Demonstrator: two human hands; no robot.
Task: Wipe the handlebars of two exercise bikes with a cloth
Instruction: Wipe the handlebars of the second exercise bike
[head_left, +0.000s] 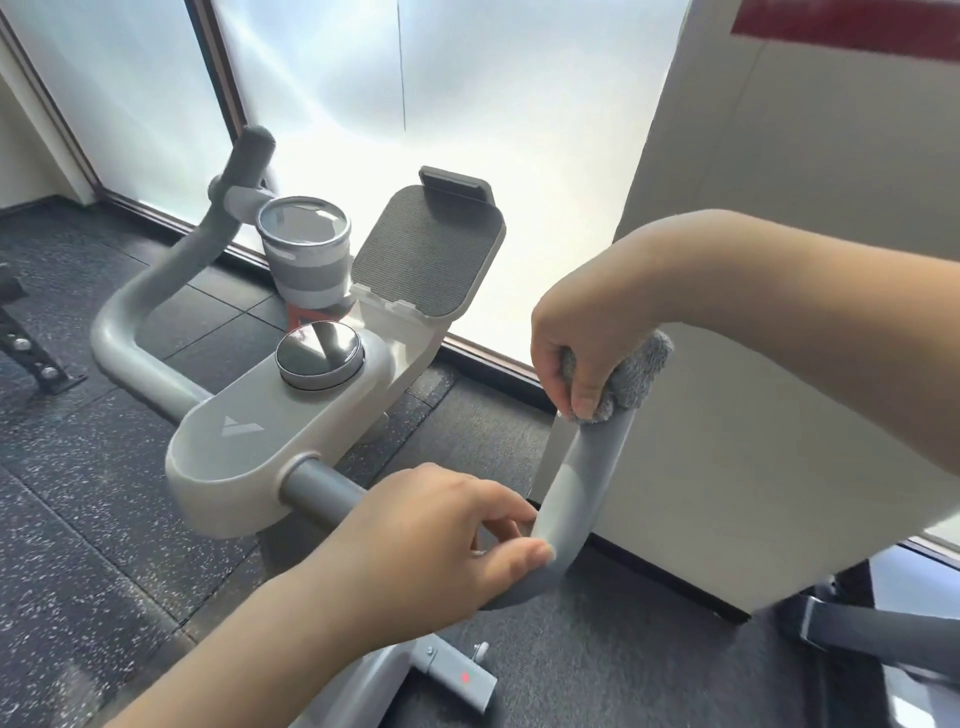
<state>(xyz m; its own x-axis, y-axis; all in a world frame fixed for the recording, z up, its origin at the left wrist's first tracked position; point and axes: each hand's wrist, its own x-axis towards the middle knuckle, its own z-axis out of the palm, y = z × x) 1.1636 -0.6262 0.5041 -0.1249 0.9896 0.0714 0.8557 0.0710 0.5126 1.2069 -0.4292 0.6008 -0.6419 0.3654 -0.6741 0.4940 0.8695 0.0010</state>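
A grey exercise bike handlebar (582, 483) curves from the console out to the right and then upward. My right hand (587, 332) is closed around a grey fluffy cloth (631, 382), wrapped over the upper end of the right grip. My left hand (431, 530) holds the lower bend of the same bar, thumb and fingers pinching it. The left half of the handlebar (135, 306) loops away to the far left and stands untouched.
The bike console (244, 452) carries a round knob (319, 358), a tablet holder (431, 249) and a cup holder (304, 254). A white cabinet (753, 467) stands close on the right, frosted windows behind. Dark speckled rubber floor lies below, with other equipment at the far left.
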